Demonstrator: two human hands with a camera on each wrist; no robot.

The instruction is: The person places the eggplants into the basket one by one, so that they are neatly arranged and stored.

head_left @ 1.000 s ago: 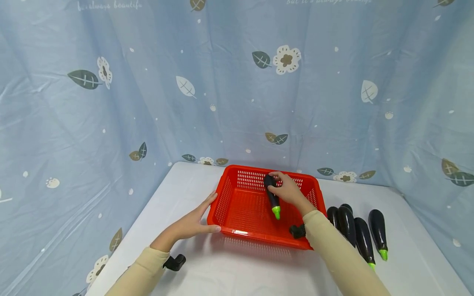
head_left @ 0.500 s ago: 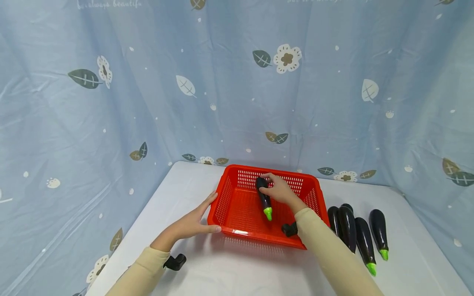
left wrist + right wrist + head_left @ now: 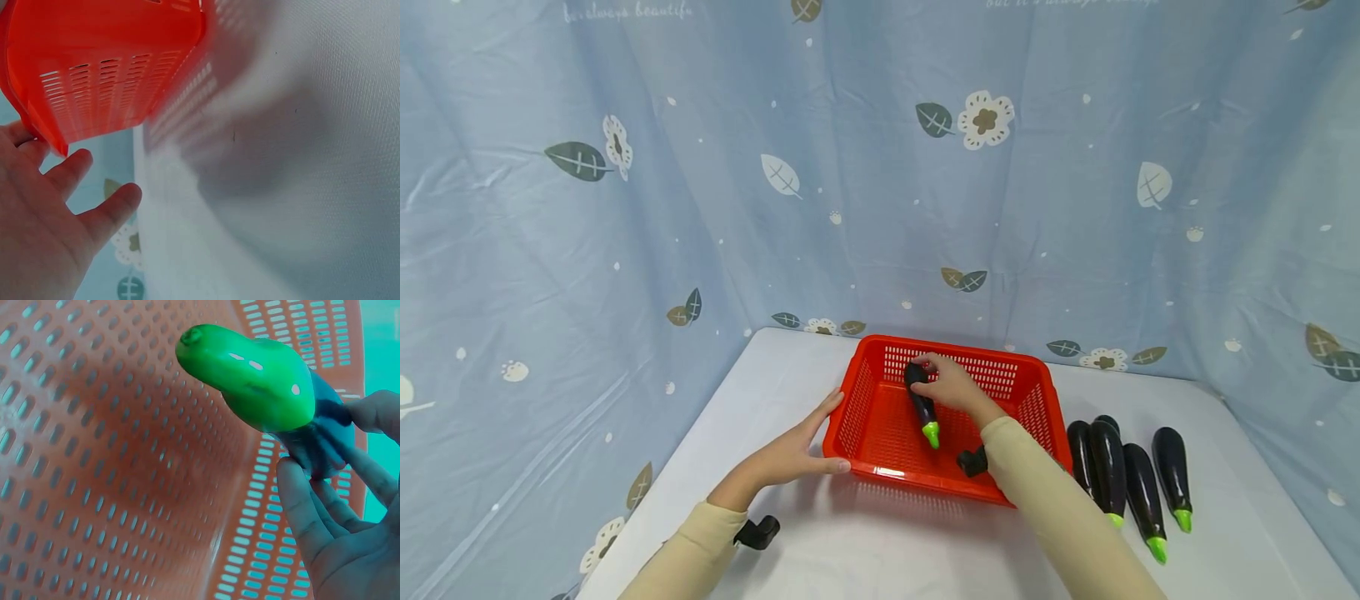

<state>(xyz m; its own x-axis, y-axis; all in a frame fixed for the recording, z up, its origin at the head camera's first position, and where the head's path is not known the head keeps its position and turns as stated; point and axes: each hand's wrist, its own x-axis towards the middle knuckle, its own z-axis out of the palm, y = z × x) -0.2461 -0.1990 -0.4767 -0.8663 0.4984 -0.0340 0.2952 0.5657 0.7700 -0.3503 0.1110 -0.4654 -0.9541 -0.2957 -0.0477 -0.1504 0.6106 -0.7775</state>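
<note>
My right hand (image 3: pixel 951 385) grips a dark purple eggplant (image 3: pixel 921 400) by its thick end, over the inside of a red plastic basket (image 3: pixel 895 477). The bright green stem end (image 3: pixel 250 375) points toward me, and in the right wrist view thumb and fingers curl round the dark body behind it. At the basket's left side my left hand (image 3: pixel 786 454) rests against the rim with thumb and fingers spread. In the left wrist view the left hand (image 3: pixel 44 212) lies along the slotted red wall, some fingertips at the rim and others off it.
Several more eggplants (image 3: pixel 1142 496) lie on the white table (image 3: pixel 865 558) to the right of the basket, green ends toward me. A blue patterned curtain (image 3: pixel 880 192) hangs behind the table and along its sides. A small black mount (image 3: pixel 758 532) sits at the left wrist.
My right hand has carried the eggplant leftward inside the basket, from near the middle of its back wall. The left hand and the basket stay in place.
</note>
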